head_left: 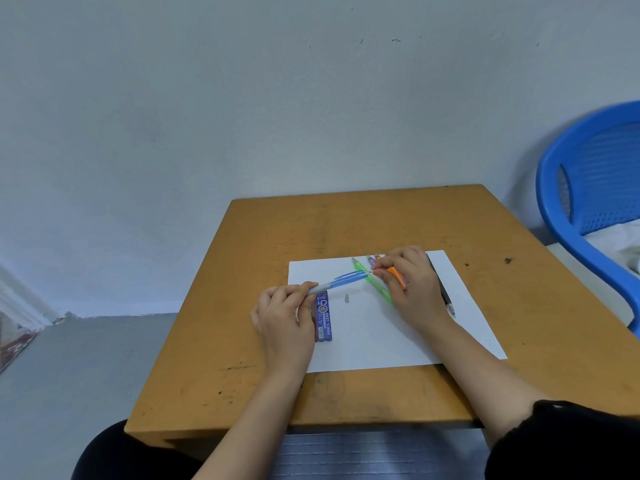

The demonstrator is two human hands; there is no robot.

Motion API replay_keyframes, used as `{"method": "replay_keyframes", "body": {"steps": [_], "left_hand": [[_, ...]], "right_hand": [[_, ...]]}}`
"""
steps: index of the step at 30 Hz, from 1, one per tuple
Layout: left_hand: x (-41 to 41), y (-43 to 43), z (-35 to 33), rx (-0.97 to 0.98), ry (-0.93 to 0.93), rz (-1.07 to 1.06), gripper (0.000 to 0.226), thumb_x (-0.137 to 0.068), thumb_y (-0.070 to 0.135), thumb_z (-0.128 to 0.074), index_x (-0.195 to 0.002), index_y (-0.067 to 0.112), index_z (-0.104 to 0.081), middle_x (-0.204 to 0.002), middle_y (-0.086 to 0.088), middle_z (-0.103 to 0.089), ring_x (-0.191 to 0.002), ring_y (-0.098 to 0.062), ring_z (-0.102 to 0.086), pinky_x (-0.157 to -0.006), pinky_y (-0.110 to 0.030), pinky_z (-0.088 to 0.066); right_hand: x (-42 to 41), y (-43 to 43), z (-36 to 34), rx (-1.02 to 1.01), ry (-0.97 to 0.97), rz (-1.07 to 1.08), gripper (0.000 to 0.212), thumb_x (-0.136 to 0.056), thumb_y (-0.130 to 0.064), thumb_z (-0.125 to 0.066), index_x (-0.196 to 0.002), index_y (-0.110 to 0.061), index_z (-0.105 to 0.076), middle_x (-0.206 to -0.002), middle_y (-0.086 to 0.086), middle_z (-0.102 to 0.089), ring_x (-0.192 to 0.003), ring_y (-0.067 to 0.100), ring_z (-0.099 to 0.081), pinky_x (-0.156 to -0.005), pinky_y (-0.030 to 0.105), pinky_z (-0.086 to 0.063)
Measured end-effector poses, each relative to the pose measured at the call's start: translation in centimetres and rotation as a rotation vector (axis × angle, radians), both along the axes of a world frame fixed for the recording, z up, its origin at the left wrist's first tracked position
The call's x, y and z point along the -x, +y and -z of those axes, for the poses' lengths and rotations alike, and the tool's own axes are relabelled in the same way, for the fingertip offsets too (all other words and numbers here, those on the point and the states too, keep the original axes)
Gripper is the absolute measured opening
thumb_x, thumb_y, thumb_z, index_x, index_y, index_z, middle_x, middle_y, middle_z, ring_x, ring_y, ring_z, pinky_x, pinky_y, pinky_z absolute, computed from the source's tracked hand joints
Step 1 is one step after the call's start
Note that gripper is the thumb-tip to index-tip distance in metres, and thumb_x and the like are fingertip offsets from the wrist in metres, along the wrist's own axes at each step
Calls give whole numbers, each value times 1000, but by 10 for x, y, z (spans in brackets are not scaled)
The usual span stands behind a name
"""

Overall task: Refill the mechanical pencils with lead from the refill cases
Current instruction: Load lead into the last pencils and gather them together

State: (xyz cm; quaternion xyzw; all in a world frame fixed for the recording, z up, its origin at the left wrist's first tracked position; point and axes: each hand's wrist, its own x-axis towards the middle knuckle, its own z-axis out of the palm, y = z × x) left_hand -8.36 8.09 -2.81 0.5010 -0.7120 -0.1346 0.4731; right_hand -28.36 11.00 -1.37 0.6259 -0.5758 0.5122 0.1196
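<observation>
- Gripping the blue pencil (pixel 341 281) near its grey tip end, the left hand (pixel 284 317) curls its fingers round the barrel
- The right hand (pixel 412 289) pinches thumb and forefinger on that pencil's far end; anything between them is too small to tell
- 1 green pencil (pixel 379 289) lies on the white paper (pixel 381 334), crossing beneath the blue one
- 1 orange pencil (pixel 396 275) lies under the right fingers
- The blue refill case (pixel 325 318) lies flat just beside the left hand, a red case (pixel 316 327) against it
- 1 small grey cap (pixel 346 298) rests between the hands
</observation>
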Motion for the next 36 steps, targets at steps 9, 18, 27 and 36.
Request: {"method": "replay_keyframes", "body": {"steps": [9, 18, 27, 36], "left_hand": [[0, 0, -1, -16, 19, -8, 24, -86, 8, -68, -103, 25, -74, -90, 21, -56, -93, -3, -40, -85, -34, -27], [-1, -2, 3, 39, 6, 15, 24, -86, 9, -68, -102, 25, -75, -91, 12, -66, -94, -7, -41, -82, -29, -21], [-1, -3, 6, 97, -45, 25, 25, -83, 16, -61, -102, 24, -75, -89, 10, -66, -95, -12, -45, -82, -37, -30], [-2, -3, 3, -75, 1, -126, 24, -89, 12, -63, -108, 23, -73, -98, 9, -69, -97, -12, -45, -82, -30, -22]], "right_hand": [[0, 2, -1, 1, 34, -11, 12, -82, -12, -64, -81, -1, -70, -81, 8, -63, -87, 15, -47, -77, 16, -35], [5, 0, 1, -3, 164, 7, 19, -87, -14, -56, -82, -2, -69, -81, 8, -63, -87, 17, -47, -76, 21, -38], [5, 3, -1, -68, 86, -56, 25, -87, -21, -55, -79, -3, -70, -76, 5, -63, -84, 12, -45, -77, 11, -34], [-7, 5, 0, -284, 51, -124, 18, -88, -18, -60, -96, -8, -72, -90, 3, -66, -93, 7, -47, -87, 6, -30]]}}
